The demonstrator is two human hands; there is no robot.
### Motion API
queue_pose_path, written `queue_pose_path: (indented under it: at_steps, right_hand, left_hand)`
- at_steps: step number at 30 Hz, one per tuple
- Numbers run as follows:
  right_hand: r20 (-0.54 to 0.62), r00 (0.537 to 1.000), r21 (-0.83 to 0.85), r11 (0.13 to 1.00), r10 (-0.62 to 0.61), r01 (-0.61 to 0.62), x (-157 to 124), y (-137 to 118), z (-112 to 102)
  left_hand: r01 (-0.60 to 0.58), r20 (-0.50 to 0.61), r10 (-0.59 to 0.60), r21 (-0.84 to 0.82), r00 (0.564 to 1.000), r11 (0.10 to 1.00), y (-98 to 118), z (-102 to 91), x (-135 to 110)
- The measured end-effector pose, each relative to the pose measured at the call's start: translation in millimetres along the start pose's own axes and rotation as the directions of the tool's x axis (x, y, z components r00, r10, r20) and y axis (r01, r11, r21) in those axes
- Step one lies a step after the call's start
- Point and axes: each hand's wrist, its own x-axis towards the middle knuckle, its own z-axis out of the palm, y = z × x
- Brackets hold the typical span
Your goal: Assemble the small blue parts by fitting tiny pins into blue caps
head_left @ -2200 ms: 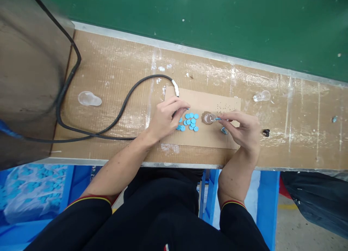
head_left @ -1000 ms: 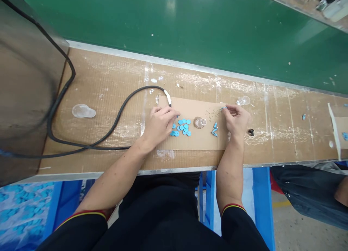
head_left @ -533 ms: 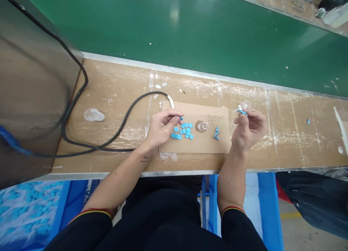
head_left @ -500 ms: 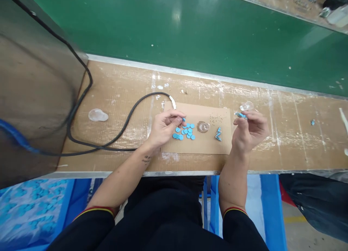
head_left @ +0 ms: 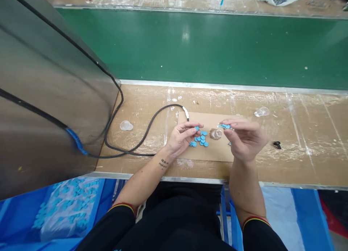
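My left hand [head_left: 181,138] is closed in a pinch on a small blue disc [head_left: 197,128], above the left part of a cardboard sheet [head_left: 209,155]. Several similar blue discs with small holes [head_left: 202,138] lie beneath and beside its fingertips. Between thumb and fingers, my right hand [head_left: 246,138] grips a slim blue and silvery piece [head_left: 224,126], its tip pointing left toward the other hand. A clear round plastic piece [head_left: 216,134] sits on the cardboard between both hands. My right hand mostly hides a metallic piece [head_left: 230,143] at the sheet's right side.
A black cable [head_left: 152,124] with a white end [head_left: 186,113] loops over the bench from a metal cabinet [head_left: 54,98] on the left. Clear plastic pieces lie left [head_left: 126,125] and right [head_left: 261,111], and a black part [head_left: 276,145] at right. Blue bins [head_left: 104,200] stand below the edge.
The view has tilted up and turned left. My right hand has come closer to my left hand, bringing the blue piece in over the cardboard. Both hands keep their hold.
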Motion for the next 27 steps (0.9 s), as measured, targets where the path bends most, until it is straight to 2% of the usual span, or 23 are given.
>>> queue_pose_path:
  at_steps: [4, 8, 12, 18, 27]
  right_hand:
    - [0.046, 0.995, -0.009, 0.996, 0.094, -0.093, -17.6, 7.4, 1.5]
    - [0.081, 0.991, -0.011, 0.994, 0.111, -0.11, -23.2, 5.9, 2.8]
    - [0.126, 0.987, 0.027, 0.994, 0.098, -0.102, -23.0, 3.5, 6.8]
    - [0.154, 0.984, 0.015, 0.996, 0.087, -0.09, -25.9, 5.4, 10.9]
    - [0.182, 0.983, -0.01, 1.0, -0.013, 0.015, -22.2, 7.3, 11.0]
  left_hand:
    - [-0.012, 0.041, 0.011, 0.016, 0.999, 1.0, -4.8, 0.2, 0.0]
    - [-0.051, 0.084, 0.044, 0.079, 0.995, 0.996, -6.2, -1.0, -2.3]
    - [-0.098, 0.083, 0.087, 0.139, 0.993, 0.985, -5.4, -2.9, -4.5]
    - [-0.103, 0.039, 0.098, 0.165, 0.994, 0.981, -4.1, -1.7, -4.5]
    - [-0.115, 0.034, 0.111, 0.192, 0.993, 0.975, -5.3, -3.3, -4.9]
